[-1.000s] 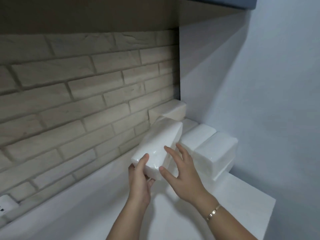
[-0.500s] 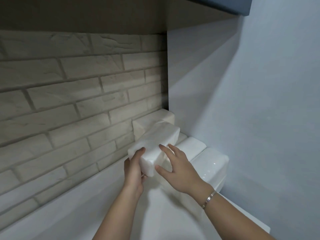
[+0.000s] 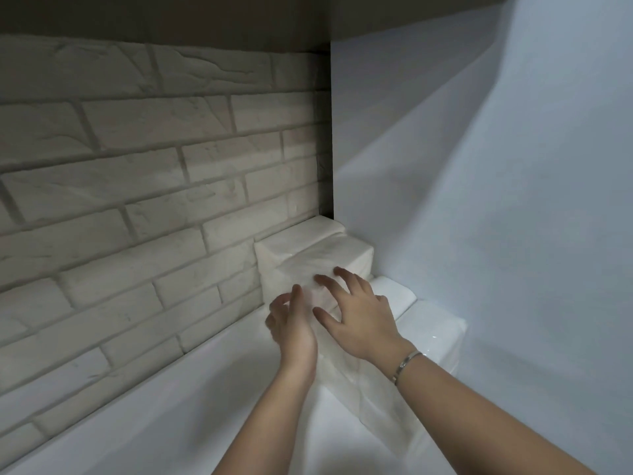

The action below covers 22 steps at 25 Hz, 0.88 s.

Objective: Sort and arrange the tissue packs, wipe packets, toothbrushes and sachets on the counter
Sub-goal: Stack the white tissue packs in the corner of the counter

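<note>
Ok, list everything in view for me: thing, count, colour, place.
tissue packs: at least five, white, stacked in the counter's far right corner
counter: one, white, below the brick wall
brick wall: one, pale grey, behind, left
plain wall: one, pale blue-grey, right
bracelet: one, silver, right wrist
left hand: one, blurred, at a stacked pack's near end
right hand: one, fingers spread flat on that pack

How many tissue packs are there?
5 at least: corner pack, middle pack under the right hand, two packs by the side wall, lower front pack; more may be hidden.
</note>
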{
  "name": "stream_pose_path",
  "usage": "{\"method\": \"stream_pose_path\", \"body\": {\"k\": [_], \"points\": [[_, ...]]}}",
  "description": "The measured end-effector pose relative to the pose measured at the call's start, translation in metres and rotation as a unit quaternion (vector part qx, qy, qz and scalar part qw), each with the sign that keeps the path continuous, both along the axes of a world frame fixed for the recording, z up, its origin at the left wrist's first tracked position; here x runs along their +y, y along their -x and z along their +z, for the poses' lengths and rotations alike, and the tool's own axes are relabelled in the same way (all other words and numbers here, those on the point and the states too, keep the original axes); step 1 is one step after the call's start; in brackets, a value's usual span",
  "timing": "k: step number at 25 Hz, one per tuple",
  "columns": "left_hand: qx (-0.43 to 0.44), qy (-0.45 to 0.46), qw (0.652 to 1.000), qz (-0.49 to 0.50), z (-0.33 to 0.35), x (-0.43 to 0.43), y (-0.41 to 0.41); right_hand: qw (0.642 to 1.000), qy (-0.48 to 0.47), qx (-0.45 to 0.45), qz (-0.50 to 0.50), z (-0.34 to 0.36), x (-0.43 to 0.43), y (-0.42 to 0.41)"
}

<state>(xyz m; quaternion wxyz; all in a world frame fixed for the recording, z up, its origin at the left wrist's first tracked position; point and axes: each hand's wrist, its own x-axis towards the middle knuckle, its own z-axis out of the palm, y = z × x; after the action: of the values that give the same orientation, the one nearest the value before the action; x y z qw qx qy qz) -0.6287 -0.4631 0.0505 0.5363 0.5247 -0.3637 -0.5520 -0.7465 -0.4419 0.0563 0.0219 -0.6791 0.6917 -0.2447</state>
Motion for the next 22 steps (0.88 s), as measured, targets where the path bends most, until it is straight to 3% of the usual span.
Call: {"method": "stream_pose_path", "body": {"k": [3,11,16,22], "points": [[0.016,0.032,0.997,-0.066,-0.001,-0.001,0.009,0.999,-0.03,-0.019,-0.024,0.005,-0.011,0.011],[-0.033,0.04,0.99,-0.133,0.007,0.003,-0.01,0.992,-0.119,-0.038,0.002,0.02,-0.012,0.015],[-0.06,0.049,0.985,-0.155,0.02,0.019,-0.032,0.995,-0.087,-0.057,0.005,0.024,0.012,0.005],[-0.075,0.069,0.987,-0.126,0.026,0.053,-0.072,0.987,-0.029,-0.156,0.017,0.026,0.059,-0.023]]}}
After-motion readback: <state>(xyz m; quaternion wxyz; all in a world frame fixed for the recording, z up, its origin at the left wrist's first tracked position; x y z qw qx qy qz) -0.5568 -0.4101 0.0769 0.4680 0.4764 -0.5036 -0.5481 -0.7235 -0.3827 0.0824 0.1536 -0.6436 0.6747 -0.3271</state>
